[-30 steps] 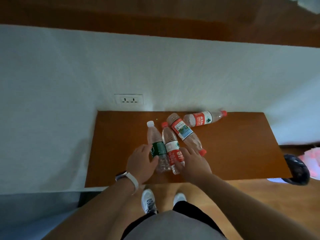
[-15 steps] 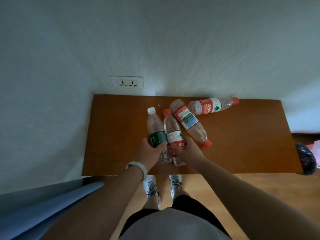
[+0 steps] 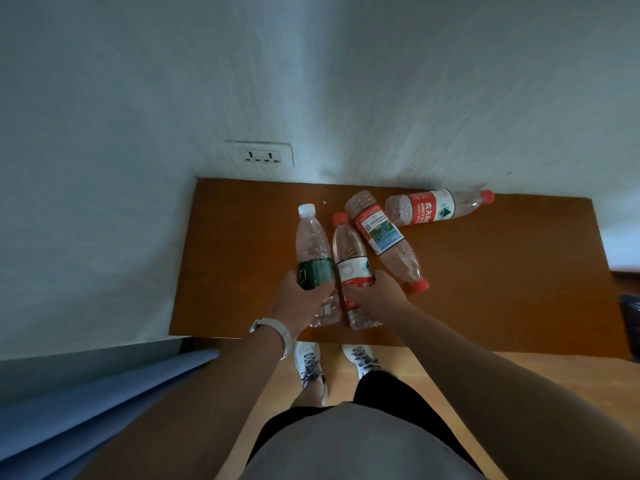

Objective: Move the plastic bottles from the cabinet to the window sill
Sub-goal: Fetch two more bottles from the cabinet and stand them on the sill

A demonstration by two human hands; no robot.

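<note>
Several clear plastic bottles lie on the brown cabinet top (image 3: 502, 271). My left hand (image 3: 301, 299) is wrapped around the green-labelled bottle with a white cap (image 3: 313, 251). Right beside it, my right hand (image 3: 377, 297) grips the red-labelled bottle with a red cap (image 3: 349, 251). A third bottle with a red and blue label (image 3: 384, 237) lies diagonally to the right, its red cap pointing toward me. A fourth, red-labelled bottle (image 3: 436, 209) lies along the back wall. The window sill is not in view.
A white wall with a double socket (image 3: 259, 155) rises behind the cabinet. A blue surface (image 3: 86, 403) lies at lower left. My shoes (image 3: 308, 365) stand on the wooden floor below the cabinet's front edge. A dark object (image 3: 632, 313) sits at the right edge.
Both hands slid forward and closed around the two nearest bottles. The camera tilted down and closer to the cabinet.
</note>
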